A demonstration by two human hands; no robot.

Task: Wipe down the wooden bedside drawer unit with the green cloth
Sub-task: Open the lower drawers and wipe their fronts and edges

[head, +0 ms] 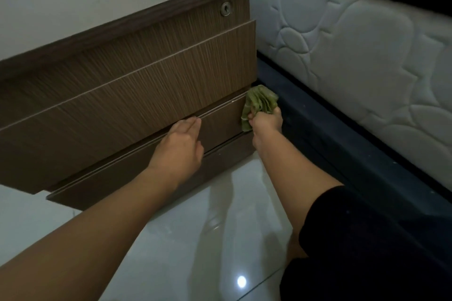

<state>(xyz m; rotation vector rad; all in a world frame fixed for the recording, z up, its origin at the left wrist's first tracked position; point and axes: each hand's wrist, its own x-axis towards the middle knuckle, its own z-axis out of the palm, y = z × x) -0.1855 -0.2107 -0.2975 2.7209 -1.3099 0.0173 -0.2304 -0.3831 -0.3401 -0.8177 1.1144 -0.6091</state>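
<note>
The wooden bedside drawer unit [137, 73] fills the upper left, with a beige top, dark grained fronts and a round lock near its top right corner. My left hand [179, 144] lies flat on the lower drawer front, fingertips tucked under the edge of the drawer above. The bunched green cloth [259, 104] is pressed against the right end of that lower drawer, at the unit's right corner. My right hand [266, 124] grips the cloth from below in a fist.
A white quilted mattress [354, 56] on a dark bed base [342, 144] runs close along the unit's right side, leaving a narrow gap. Glossy pale floor tiles [208, 239] lie below. My knee in black clothing [354, 239] is at lower right.
</note>
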